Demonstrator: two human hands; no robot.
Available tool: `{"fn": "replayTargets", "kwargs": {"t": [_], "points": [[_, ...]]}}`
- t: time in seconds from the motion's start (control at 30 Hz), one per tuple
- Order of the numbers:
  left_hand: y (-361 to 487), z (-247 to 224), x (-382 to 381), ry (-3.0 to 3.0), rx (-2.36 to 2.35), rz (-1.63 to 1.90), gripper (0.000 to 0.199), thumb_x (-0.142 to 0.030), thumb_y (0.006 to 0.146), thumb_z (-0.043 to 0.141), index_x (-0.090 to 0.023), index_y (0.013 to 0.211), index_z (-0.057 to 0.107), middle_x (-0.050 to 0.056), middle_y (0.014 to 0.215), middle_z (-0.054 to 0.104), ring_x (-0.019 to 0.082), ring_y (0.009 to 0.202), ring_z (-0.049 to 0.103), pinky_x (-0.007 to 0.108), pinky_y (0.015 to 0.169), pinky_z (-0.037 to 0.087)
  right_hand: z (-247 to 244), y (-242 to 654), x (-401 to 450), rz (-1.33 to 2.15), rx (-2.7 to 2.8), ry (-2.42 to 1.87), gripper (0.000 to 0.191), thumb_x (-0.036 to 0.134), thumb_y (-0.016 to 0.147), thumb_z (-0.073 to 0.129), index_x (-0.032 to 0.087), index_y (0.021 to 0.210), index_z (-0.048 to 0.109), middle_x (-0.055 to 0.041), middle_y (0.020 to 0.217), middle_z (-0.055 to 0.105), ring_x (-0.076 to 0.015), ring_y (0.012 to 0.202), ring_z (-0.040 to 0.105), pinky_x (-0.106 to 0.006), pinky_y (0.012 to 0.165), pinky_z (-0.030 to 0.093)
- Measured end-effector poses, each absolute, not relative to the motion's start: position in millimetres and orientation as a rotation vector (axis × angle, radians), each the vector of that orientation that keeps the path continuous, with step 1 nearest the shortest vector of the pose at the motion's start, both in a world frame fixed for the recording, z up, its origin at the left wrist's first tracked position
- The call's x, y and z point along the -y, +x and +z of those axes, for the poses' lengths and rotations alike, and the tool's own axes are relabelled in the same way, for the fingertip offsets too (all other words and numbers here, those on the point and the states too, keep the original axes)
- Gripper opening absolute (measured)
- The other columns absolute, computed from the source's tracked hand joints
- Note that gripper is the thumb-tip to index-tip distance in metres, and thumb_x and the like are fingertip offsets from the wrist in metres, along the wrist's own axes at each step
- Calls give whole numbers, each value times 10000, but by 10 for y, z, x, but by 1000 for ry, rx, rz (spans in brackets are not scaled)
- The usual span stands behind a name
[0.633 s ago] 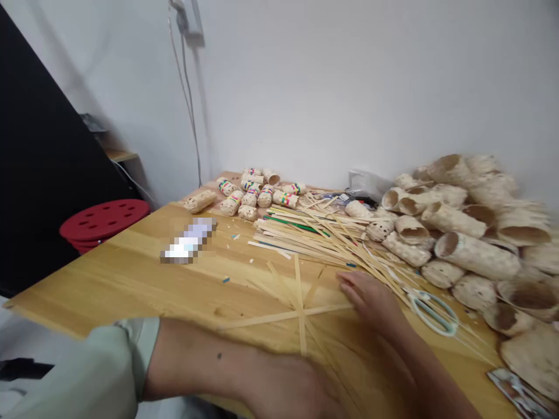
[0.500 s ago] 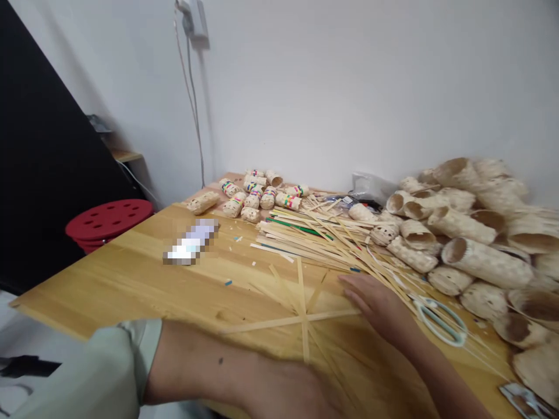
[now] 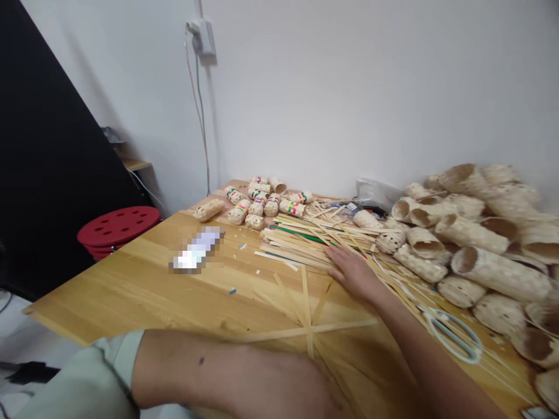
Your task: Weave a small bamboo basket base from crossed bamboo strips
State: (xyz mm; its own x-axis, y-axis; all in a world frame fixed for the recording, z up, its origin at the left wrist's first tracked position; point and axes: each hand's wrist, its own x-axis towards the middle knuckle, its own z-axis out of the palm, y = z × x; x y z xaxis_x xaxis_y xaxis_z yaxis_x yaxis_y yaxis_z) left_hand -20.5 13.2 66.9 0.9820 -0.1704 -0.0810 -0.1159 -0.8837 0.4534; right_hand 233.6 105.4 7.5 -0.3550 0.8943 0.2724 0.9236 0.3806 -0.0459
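My right hand point(image 3: 353, 272) reaches to the near edge of a pile of thin bamboo strips point(image 3: 301, 243). Its fingers are stretched out over the strip ends, and nothing shows gripped in them. My left hand point(image 3: 288, 384) is low at the bottom edge, back upward; its fingers are blurred and out of sight, so any hold is hidden. Between the hands, several crossed bamboo strips point(image 3: 308, 308) lie on the table in a star shape. Green and blue strips show among the pale ones in the pile.
Woven bamboo tubes point(image 3: 476, 233) are heaped on the right. Scissors with pale handles point(image 3: 456, 337) lie before them. Small woven pieces with coloured bands point(image 3: 271, 205) sit at the back. A blurred-out phone-like object point(image 3: 198, 250) is at left, beyond it a red stool point(image 3: 117, 227).
My right hand has moved forward from beside the crossed strips to the strip pile. My left hand stays low near the bottom edge. The view has shifted slightly.
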Motion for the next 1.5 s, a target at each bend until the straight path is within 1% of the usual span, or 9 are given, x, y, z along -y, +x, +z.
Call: {"fn": "replayTargets", "kwargs": {"t": [0.13, 0.23, 0.37, 0.57, 0.73, 0.97, 1.13, 1.33, 1.5], "points": [[-257, 974, -241, 2892, 405, -72, 153, -282, 904, 517, -197, 934, 640, 7, 827, 679, 170, 754, 631, 319, 544, 457, -21, 2384, -1156, -162, 2352, -1641, 551, 309, 876, 570, 170, 1401, 481, -148, 1408, 532, -305, 1305, 487, -486, 1072, 404], [-238, 1078, -405, 2962, 337, 51, 259, -309, 949, 477, -203, 1135, 622, 18, 907, 689, 171, 830, 642, 319, 655, 458, -82, 2422, -1170, -160, 2325, -1645, 514, 337, 871, 588, 180, 1357, 527, -155, 1376, 561, -318, 1268, 523, -502, 1043, 428], [-155, 1038, -854, 2937, 153, 123, 308, -362, 970, 448, -194, 1167, 614, 55, 1034, 691, 161, 957, 629, 259, 812, 453, -115, 2423, -1145, -157, 2311, -1591, 432, 342, 892, 566, 184, 1294, 578, -147, 1338, 596, -308, 1230, 555, -486, 1030, 436], [-193, 570, -1607, 3007, -795, 539, 338, -328, 970, 422, -168, 1218, 588, 112, 1285, 595, 245, 1165, 543, 372, 983, 419, -105, 2388, -1128, -142, 2270, -1535, 365, 308, 889, 563, 197, 1235, 607, -132, 1244, 654, -299, 1139, 599, -479, 965, 470], [-314, 198, -1799, 2981, -996, 525, 400, -317, 934, 507, -181, 1309, 517, 100, 1407, 507, 248, 1299, 432, 409, 1105, 319, -66, 2359, -1109, -116, 2240, -1566, 328, 275, 877, 578, 171, 1184, 623, -138, 1198, 655, -282, 1118, 588, -441, 970, 457], [-287, 11, -1833, 2991, -961, 504, 423, -380, 943, 481, -210, 1330, 494, 96, 1373, 541, 239, 1271, 465, 428, 1064, 330, 34, 2297, -1064, -42, 2226, -1649, 276, 285, 840, 644, 205, 1105, 643, -79, 1150, 670, -242, 1091, 589, -376, 948, 450], [-256, -14, -1873, 2981, -945, 560, 325, -278, 949, 456, -213, 1248, 566, 79, 1239, 628, 216, 1169, 545, 377, 974, 397, 246, 2280, -1127, -56, 2176, -1794, 293, 349, 965, 442, 233, 1135, 651, -57, 1157, 697, -202, 1053, 627, -315, 873, 464], [-245, -40, -1908, 2978, -941, 631, 262, -274, 955, 447, -233, 1124, 643, 62, 1052, 674, 186, 1043, 595, 315, 875, 439, 368, 2205, -1515, -225, 2247, -1941, 253, 207, 929, 475, 213, 1013, 713, -99, 1020, 722, -239, 1022, 612, -322, 826, 423], [-232, -50, -1880, 2971, -978, 665, 260, -278, 957, 444, -226, 1113, 647, 61, 1075, 680, 202, 1035, 603, 338, 866, 439, 297, 2165, -1710, -301, 2327, -1976, 198, 238, 909, 536, 191, 990, 711, -113, 1033, 693, -241, 1027, 586, -314, 801, 403]]}}
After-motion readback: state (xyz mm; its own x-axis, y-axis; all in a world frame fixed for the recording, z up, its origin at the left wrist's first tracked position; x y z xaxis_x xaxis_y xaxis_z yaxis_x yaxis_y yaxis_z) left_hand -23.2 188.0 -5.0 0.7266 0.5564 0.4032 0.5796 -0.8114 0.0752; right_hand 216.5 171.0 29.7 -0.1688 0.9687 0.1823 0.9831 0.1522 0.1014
